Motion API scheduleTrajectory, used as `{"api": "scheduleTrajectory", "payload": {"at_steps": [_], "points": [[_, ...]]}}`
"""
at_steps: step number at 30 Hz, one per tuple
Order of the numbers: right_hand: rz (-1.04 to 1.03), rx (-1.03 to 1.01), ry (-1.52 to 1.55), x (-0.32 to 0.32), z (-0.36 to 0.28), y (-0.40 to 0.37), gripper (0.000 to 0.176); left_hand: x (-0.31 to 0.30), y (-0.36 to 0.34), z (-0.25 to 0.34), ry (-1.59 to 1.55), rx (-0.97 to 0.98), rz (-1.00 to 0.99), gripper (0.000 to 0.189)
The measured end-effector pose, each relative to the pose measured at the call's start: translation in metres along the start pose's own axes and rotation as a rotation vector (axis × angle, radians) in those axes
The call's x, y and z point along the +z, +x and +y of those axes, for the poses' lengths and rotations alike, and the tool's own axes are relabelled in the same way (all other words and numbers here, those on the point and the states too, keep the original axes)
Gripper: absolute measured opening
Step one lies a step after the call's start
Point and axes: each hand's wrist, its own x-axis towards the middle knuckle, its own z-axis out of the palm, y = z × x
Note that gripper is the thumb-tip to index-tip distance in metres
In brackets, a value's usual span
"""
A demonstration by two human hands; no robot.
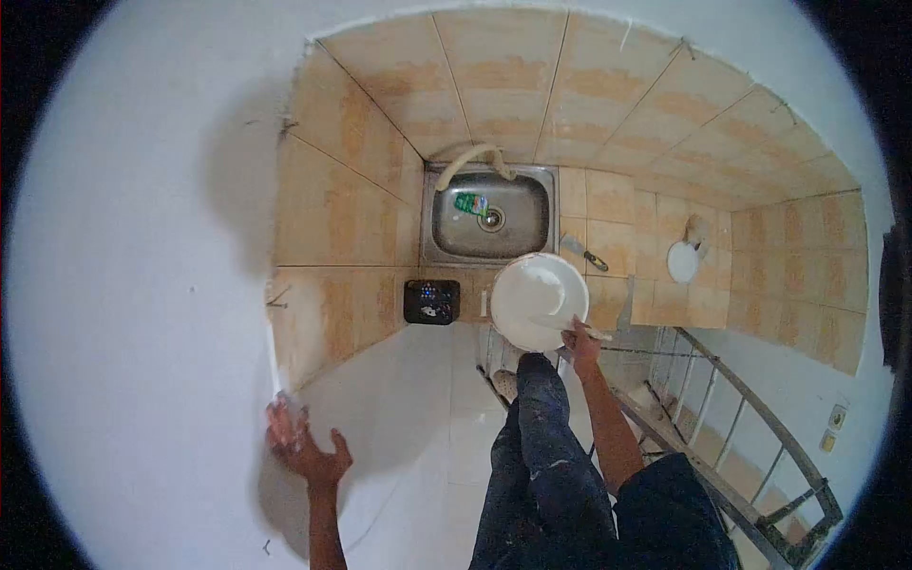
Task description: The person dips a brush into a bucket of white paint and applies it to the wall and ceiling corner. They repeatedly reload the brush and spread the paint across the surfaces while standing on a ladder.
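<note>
My left hand (306, 446) is at the white wall on the left, thumb and fingers apart, its whitish fingertips right at the lower corner of the tiled area. Nothing shows in its grasp. My right hand (582, 344) is closed at the near right rim of a white bucket (518, 285). A pale handle (598, 334) sticks out from its fingers, and the front of that tool lies over the bucket's white contents, its kind unclear. The bucket stands at the counter edge in front of my knee.
A steel sink (427, 218) with a green packet (469, 204) and a curved tap (465, 161) is behind the bucket. A black basket (431, 302) stands left, a putty knife (585, 253) and a wide blade (626, 304) right. A white disc (682, 261) lies farther right. A metal ladder (750, 418) stands beside me.
</note>
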Motion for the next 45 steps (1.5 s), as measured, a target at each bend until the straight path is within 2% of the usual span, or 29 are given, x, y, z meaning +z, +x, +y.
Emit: {"api": "scheduleTrajectory", "payload": {"at_steps": [1, 3, 4, 5, 7, 8, 12, 13, 15, 17, 18, 21, 23, 25, 26, 27, 29, 30, 33, 34, 35, 37, 39, 41, 45], "points": [[-0.011, -0.013, 0.003, -0.007, -0.004, -0.001, 0.031, -0.008, 0.001, 0.010, -0.001, -0.006, 0.016, 0.055], [0.021, 0.084, 0.182, -0.016, -0.017, -0.005, 0.034, -0.022, -0.002, 0.030, -0.241, -0.057, 0.061, 0.053], [-0.057, 0.085, 0.106, -0.023, -0.024, -0.014, 0.044, -0.033, -0.006, 0.036, -0.227, -0.098, -0.001, 0.052], [-0.067, 0.071, 0.104, -0.022, -0.034, -0.015, 0.044, -0.044, -0.008, 0.041, -0.232, -0.106, 0.013, 0.052], [0.082, 0.251, 0.191, -0.028, -0.033, -0.011, 0.050, -0.068, -0.010, 0.044, -0.306, -0.124, 0.032, 0.052], [0.067, 0.241, 0.193, -0.029, -0.037, -0.015, 0.050, -0.076, -0.013, 0.043, -0.305, -0.129, 0.049, 0.052], [-0.187, 0.278, 0.435, -0.015, -0.057, -0.047, 0.046, -0.112, -0.028, 0.034, -0.349, -0.133, 0.098, 0.049], [-0.265, 0.313, 0.544, -0.002, -0.071, -0.060, 0.042, -0.120, -0.028, 0.030, -0.355, -0.124, 0.100, 0.048], [-0.255, 0.294, 0.612, 0.028, -0.100, -0.094, 0.041, -0.144, -0.026, 0.022, -0.334, -0.123, 0.148, 0.048], [-0.377, 0.271, 0.632, 0.060, -0.133, -0.123, 0.040, -0.172, -0.023, 0.011, -0.306, -0.134, 0.204, 0.048], [-0.535, 0.326, 0.711, 0.073, -0.151, -0.135, 0.039, -0.188, -0.023, 0.005, -0.289, -0.168, 0.204, 0.047], [-0.565, 0.311, 0.704, 0.137, -0.231, -0.206, 0.037, -0.221, -0.019, -0.004, -0.279, -0.243, 0.282, 0.044], [-0.665, 0.339, 0.684, 0.170, -0.285, -0.233, 0.038, -0.249, -0.015, -0.005, -0.268, -0.275, 0.370, 0.043], [-0.937, 0.118, 0.508, 0.204, -0.334, -0.257, 0.034, -0.276, -0.010, -0.003, -0.087, -0.235, 0.489, 0.043], [-1.057, 0.081, 0.493, 0.223, -0.354, -0.250, 0.031, -0.286, -0.004, -0.007, -0.069, -0.241, 0.602, 0.048], [-1.106, 0.079, 0.479, 0.246, -0.378, -0.269, 0.031, -0.302, 0.000, -0.006, -0.048, -0.270, 0.638, 0.048], [-1.076, -0.237, 0.239, 0.292, -0.429, -0.333, 0.029, -0.329, 0.000, -0.010, 0.118, -0.395, 0.801, 0.054], [-1.143, -0.331, 0.204, 0.313, -0.453, -0.365, 0.028, -0.338, 0.001, -0.014, 0.159, -0.402, 0.895, 0.062], [-1.353, -0.561, 0.143, 0.394, -0.522, -0.432, 0.027, -0.327, 0.010, -0.028, 0.277, -0.494, 1.018, 0.058], [-1.398, -0.601, 0.146, 0.415, -0.543, -0.461, 0.028, -0.328, 0.013, -0.029, 0.424, -0.551, 0.978, 0.047], [-1.446, -0.657, 0.156, 0.427, -0.570, -0.496, 0.029, -0.335, 0.015, -0.024, 0.439, -0.545, 1.027, 0.047], [-1.581, -0.753, 0.226, 0.452, -0.607, -0.543, 0.032, -0.334, 0.010, -0.016, 0.424, -0.692, 0.915, 0.043], [-1.614, -0.804, 0.318, 0.477, -0.639, -0.591, 0.034, -0.326, 0.017, -0.023, 0.436, -0.688, 0.959, 0.044], [-1.627, -0.773, 0.409, 0.499, -0.669, -0.636, 0.036, -0.323, 0.023, -0.028, 0.451, -0.681, 0.980, 0.044], [-1.779, -0.897, 0.547, 0.526, -0.718, -0.717, 0.039, -0.325, 0.022, -0.024, 0.495, -0.656, 0.985, 0.044]]}}
